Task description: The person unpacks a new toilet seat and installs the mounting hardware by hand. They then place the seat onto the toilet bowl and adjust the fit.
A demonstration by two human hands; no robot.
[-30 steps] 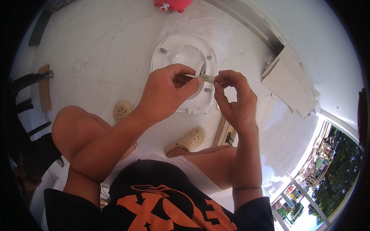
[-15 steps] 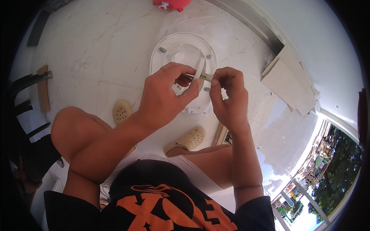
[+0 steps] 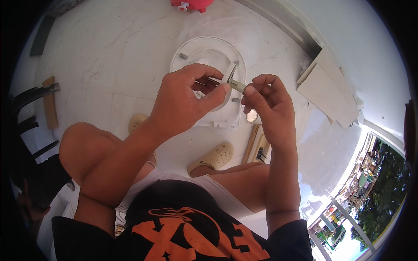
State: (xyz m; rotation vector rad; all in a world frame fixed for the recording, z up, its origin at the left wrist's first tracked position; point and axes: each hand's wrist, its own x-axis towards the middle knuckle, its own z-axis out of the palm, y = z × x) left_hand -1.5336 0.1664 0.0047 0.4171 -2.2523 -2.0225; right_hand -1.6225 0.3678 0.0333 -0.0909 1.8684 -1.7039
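My left hand (image 3: 183,98) grips a white, disc-like fitting (image 3: 228,74) between thumb and fingers, edge-on to me. A short grey-green cylindrical piece (image 3: 237,85) sticks out of the fitting's right side. The thumb and fingertips of my right hand (image 3: 274,100) pinch the outer end of that piece, the other fingers loosely curled. A thin rod seems to show behind the fitting, inside my left hand. Below my hands a white toilet seat (image 3: 209,38) with small grey bumpers lies on the floor, partly covered by my left hand.
Clear plastic wrapping (image 3: 248,28) spreads around the seat. A small round container (image 3: 251,115) and a wooden piece (image 3: 252,141) lie to its right. Cardboard sheets (image 3: 326,91) lean by the wall, and a red object (image 3: 196,4) stands at the far edge. My feet wear beige clogs (image 3: 215,155).
My right hand has shifted right and turned, so more of the grey-green piece shows. The round container and wooden piece have come into clearer view beside it. My left hand has barely moved.
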